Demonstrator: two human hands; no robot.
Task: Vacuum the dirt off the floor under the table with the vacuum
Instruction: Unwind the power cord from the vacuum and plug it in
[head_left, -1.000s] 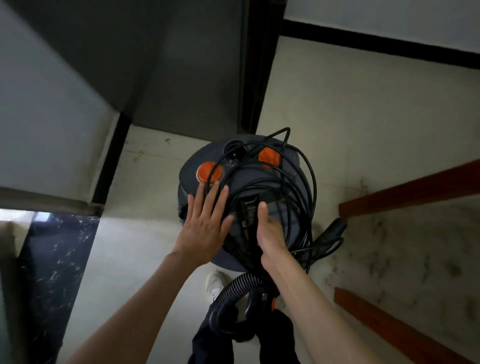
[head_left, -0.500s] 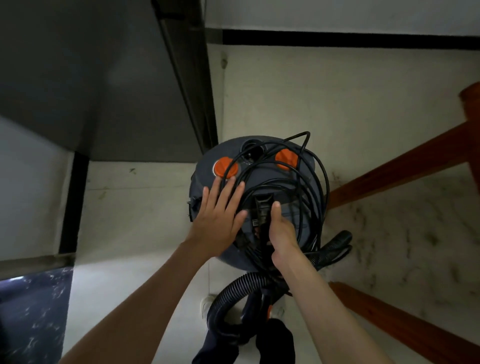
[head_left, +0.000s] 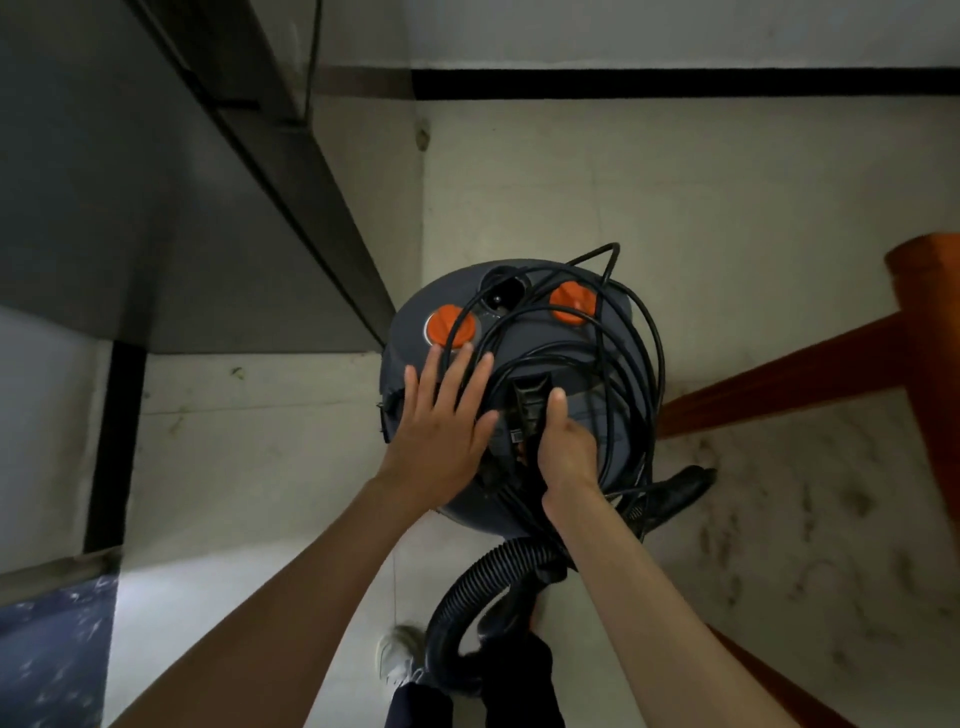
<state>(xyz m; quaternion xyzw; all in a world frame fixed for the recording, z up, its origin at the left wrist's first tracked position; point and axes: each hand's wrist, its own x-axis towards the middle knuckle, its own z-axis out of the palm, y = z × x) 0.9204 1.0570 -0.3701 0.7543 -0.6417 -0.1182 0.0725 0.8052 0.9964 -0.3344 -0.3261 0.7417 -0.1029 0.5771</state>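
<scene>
The vacuum (head_left: 519, 384) stands on the pale floor (head_left: 675, 208), its cord (head_left: 631, 364) looped in loose coils over the lid and its hose (head_left: 483, 587) curling off the near side toward the person's feet. The left hand (head_left: 441, 431) lies flat on the lid, fingers straight and spread, just short of an orange knob (head_left: 449, 325); the right hand (head_left: 566, 452) is curled round the black handle (head_left: 530, 410) at the lid's middle. By my reckoning nothing has been cleaned yet: the cord is unwound, the machine not placed. Right of the vacuum, reddish wooden legs (head_left: 779, 374) cross floor mottled with dark dirt (head_left: 810, 519); left of it rises a grey wall.
</scene>
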